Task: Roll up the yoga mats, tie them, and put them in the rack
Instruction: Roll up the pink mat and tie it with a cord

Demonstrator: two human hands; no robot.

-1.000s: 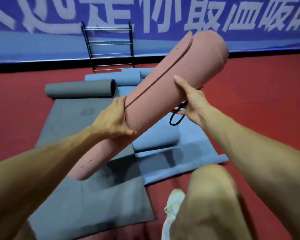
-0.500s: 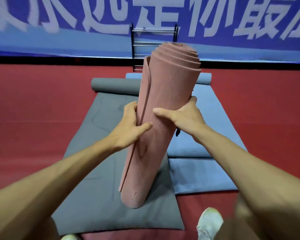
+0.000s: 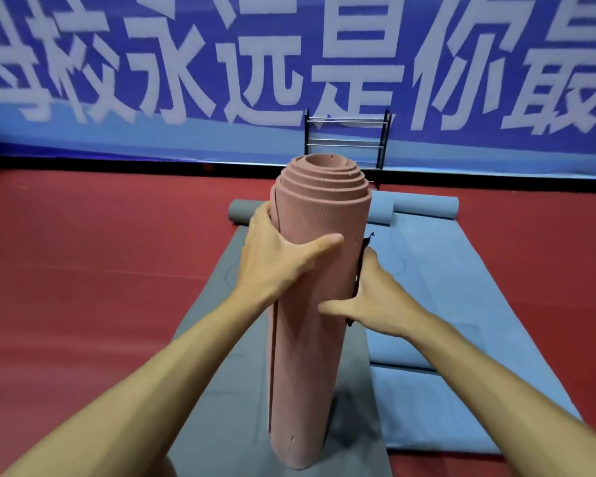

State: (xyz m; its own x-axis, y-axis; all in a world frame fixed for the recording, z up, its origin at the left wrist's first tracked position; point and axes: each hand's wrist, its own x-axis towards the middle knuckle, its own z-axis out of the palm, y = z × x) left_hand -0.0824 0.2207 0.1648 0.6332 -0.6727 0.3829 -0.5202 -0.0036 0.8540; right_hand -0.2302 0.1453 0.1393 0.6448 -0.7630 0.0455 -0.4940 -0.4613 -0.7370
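Observation:
A rolled pink yoga mat (image 3: 310, 373) stands upright on its end on the grey mat (image 3: 221, 390). My left hand (image 3: 276, 259) grips its upper left side, thumb across the front. My right hand (image 3: 375, 297) grips the right side lower down, thumb on the front, with a black cord (image 3: 360, 266) pinned between palm and mat. The black metal rack (image 3: 346, 139) stands against the far wall behind the roll, with nothing on its shelves.
A blue mat (image 3: 444, 304) lies flat to the right of the grey one; both are partly rolled at their far ends. Red floor surrounds them. A blue banner with white characters covers the wall.
The pink roll swung from a slant in the air to standing upright on the grey mat. My left hand slid higher and my right hand lower on it.

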